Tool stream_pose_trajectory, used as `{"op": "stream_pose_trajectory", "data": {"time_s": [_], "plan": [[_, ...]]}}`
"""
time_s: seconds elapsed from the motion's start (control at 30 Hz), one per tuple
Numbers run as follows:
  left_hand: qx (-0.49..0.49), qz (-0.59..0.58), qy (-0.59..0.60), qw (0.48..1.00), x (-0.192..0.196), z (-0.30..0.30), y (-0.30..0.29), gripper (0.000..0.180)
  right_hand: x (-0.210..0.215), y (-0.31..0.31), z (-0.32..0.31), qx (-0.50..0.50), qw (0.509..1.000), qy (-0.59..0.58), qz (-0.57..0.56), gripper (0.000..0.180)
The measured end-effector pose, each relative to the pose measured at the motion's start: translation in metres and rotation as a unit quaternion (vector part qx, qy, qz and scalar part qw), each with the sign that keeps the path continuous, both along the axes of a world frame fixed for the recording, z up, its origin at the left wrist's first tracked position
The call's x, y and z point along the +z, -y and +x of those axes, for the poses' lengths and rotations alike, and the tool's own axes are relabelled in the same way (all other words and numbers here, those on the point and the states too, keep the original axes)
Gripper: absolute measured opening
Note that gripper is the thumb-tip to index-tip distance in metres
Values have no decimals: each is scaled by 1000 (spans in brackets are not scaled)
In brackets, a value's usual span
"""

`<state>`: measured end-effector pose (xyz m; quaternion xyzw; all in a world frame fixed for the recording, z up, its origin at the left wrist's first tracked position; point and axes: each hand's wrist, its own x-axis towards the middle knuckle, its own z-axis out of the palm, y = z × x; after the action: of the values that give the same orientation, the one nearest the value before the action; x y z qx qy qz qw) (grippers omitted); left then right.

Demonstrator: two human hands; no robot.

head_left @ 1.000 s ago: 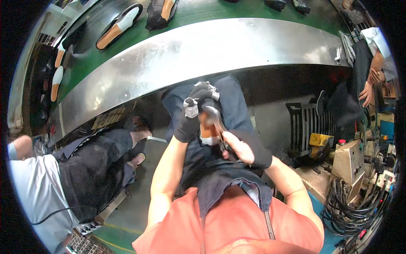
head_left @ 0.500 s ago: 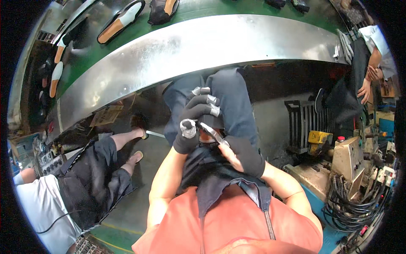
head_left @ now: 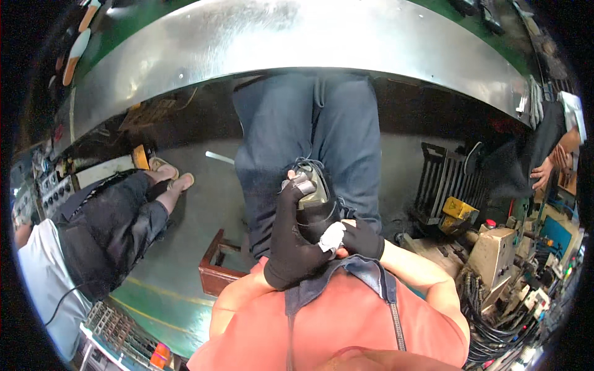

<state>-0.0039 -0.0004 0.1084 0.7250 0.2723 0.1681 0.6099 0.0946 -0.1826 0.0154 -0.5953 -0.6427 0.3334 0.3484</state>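
Shoe (head_left: 314,196) in left hand (head_left: 292,240)

Shoe (head_left: 312,195) over lap, between left hand (head_left: 294,238) and right hand (head_left: 359,238). Metal bench edge (head_left: 297,43) ahead. Seated person (head_left: 99,229) left; machinery (head_left: 501,247) right.

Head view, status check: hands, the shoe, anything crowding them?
Left hand gloved, clamped on dark shoe. Right hand gloved, pressed to shoe, white cloth at its fingers. Nothing crowding; seated person well left.
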Motion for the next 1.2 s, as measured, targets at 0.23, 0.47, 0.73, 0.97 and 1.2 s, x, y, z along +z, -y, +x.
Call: {"op": "stream_pose_trajectory", "data": {"time_s": [0.23,0.47,0.73,0.97,1.2], "plan": [[-55,2,23,998,-12,-5,-9,90,21,-7,39,35,993,81,74,40],[-63,15,58,996,-23,-2,-19,95,2,-44,56,46,970,139,193,41],[-104,-125,46,986,-46,-21,-28,116,14,-35,62,71,973,145,167,41],[-53,-386,112,914,-133,-14,-11,110,4,-48,76,98,961,163,200,39],[-74,-520,151,837,-130,-15,-42,67,37,-66,72,64,984,96,138,40]]}}
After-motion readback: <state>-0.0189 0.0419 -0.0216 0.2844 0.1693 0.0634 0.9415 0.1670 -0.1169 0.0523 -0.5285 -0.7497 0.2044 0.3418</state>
